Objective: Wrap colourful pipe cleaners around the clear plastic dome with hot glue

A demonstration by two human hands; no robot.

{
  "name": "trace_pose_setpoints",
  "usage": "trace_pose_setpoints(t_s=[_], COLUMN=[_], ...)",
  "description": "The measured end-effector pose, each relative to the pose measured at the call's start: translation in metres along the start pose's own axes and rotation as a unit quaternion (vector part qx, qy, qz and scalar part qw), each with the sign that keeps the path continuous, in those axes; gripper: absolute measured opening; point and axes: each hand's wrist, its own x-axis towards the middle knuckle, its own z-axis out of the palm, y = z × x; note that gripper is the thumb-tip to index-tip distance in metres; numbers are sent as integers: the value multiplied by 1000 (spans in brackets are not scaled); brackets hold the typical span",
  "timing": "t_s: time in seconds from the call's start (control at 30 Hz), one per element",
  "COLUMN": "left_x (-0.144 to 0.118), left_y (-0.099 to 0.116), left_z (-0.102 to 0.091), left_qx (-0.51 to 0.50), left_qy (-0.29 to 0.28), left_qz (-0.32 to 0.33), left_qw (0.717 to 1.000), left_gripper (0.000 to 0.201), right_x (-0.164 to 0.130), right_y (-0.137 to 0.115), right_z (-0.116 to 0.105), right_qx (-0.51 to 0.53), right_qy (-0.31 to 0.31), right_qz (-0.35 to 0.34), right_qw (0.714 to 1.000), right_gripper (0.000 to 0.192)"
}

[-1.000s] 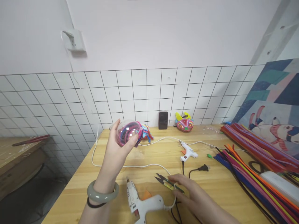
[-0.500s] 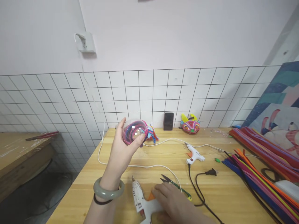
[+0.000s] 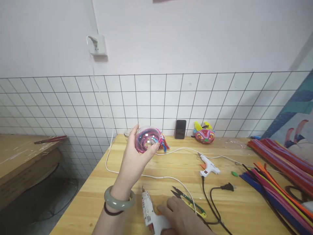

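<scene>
Left hand (image 3: 137, 153): in the head view, you grip the clear dome (image 3: 144, 137) with thumb and fingers across its strand-lined rim, raised far left, probably to keep it steady and visible.
Right hand (image 3: 179, 213): you curl fingers around the handle of the near glue gun (image 3: 148, 209), whose nozzle points far.
Snips (image 3: 190, 199): beside your right hand, apparently for easy reach.
White cord (image 3: 168, 177): between the 2 held things; it could snag.
Table (image 3: 91, 199): left edge close by; more room rightward, towards the far glue gun (image 3: 207, 164).
</scene>
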Motion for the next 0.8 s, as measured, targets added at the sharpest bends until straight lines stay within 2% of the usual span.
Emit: trace_pose_setpoints(t_s=[0.2, 0.27, 0.33, 0.4, 0.43, 0.57, 0.67, 0.8], left_x=[2, 2, 3, 3, 3, 4, 4, 5], left_y=[0, 0, 0, -1, -1, -4, -6, -7], left_z=[0, 0, 1, 1, 1, 2, 2, 2], left_qx=[3, 1, 4, 12, 14, 9, 13, 21], left_qy=[19, 23, 26, 32, 32, 31, 27, 29], left_qz=[-12, -15, -14, -13, -15, -28, -24, -22], left_qw=[1000, 1000, 1000, 999, 999, 999, 999, 999], left_gripper=[88, 88, 86, 85, 85, 87, 88, 87], right_x=[-8, -11, -13, -14, -14, -14, -14, -14], right_y=[8, 15, 24, 34, 40, 59, 70, 86], right_z=[-36, -50, -59, -62, -63, -62, -58, -52], right_qx=[111, 204, 358, 476, 506, 555, 564, 526], right_qy=[30, 62, 119, 172, 191, 221, 227, 226], right_qz=[40, 60, 110, 167, 191, 240, 256, 264], right_qw=[993, 975, 920, 846, 819, 765, 752, 776], right_gripper=[44, 33, 27, 39, 42, 41, 39, 34])
